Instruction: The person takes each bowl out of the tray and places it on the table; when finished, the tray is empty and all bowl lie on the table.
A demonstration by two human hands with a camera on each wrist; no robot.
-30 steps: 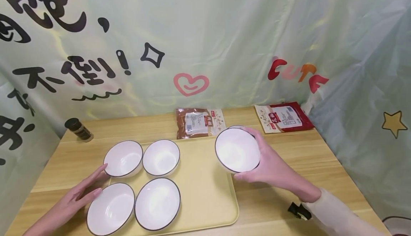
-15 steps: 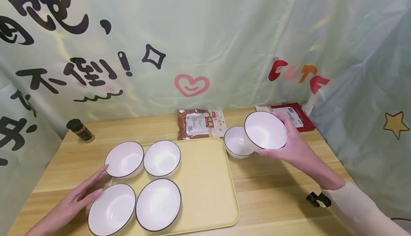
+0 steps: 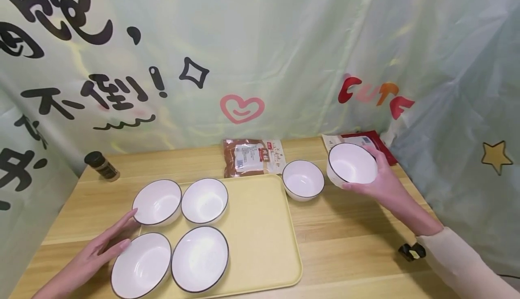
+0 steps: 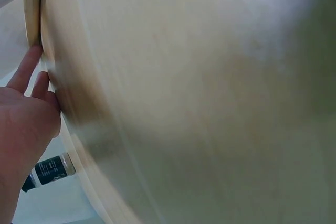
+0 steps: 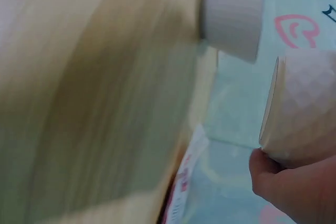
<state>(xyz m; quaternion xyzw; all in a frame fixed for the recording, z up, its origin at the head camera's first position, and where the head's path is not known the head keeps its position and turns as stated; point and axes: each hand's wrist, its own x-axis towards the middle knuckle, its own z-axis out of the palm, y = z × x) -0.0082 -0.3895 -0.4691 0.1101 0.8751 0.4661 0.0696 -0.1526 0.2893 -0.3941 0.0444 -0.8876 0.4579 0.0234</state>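
The person's left hand (image 3: 92,253), fingers loosely extended, lies beside the left pair of four white bowls (image 3: 200,259) on the yellow tray (image 3: 260,240). Farther off, the right hand (image 3: 383,179) grips a dark-rimmed bowl (image 3: 351,164) above the wooden surface (image 3: 345,249), just right of a standing bowl (image 3: 303,179). Behind lie a brown packet (image 3: 245,156) and a red packet (image 3: 381,144).

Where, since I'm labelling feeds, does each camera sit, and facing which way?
Head: on the head, facing forward and down over table, tray and bowls; left hand, right hand, right sleeve show.
Left wrist: worn there, facing the table; left hand shows.
Right wrist: worn there, facing table and curtain; right hand shows.
Head and right wrist share the held bowl.
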